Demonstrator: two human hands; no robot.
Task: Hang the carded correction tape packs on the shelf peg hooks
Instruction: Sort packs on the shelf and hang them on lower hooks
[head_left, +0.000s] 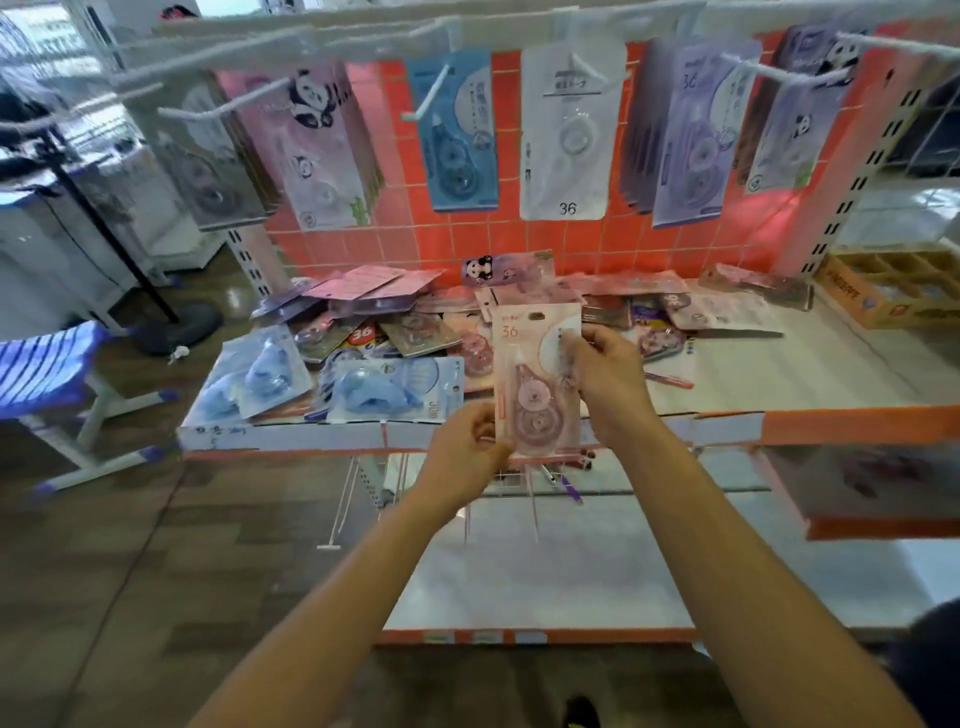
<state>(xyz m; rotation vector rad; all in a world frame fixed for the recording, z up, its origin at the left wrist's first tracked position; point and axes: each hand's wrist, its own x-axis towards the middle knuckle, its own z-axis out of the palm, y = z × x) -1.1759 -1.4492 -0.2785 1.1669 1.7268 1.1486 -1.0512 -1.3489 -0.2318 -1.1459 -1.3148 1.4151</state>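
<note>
Head view.

- Pink pack: one, card marked 36, upright with its face toward me. I hold it over the front edge of the shelf, about midway along.
- My left hand: fingers pinching the pack's lower left corner.
- My right hand: fingers curled round the pack's right edge, higher up.
- Loose packs: a heap on the shelf, spread from the back edge toward the front.
- Light-blue packs: two, lying near the shelf's front left corner.
- Peg hooks: white, above the shelf, against the orange back panel.
- Hanging on the hooks, left to right: panda stack, blue card, white card, purple stack.
- Cardboard box: beyond the shelf's right end.
</note>
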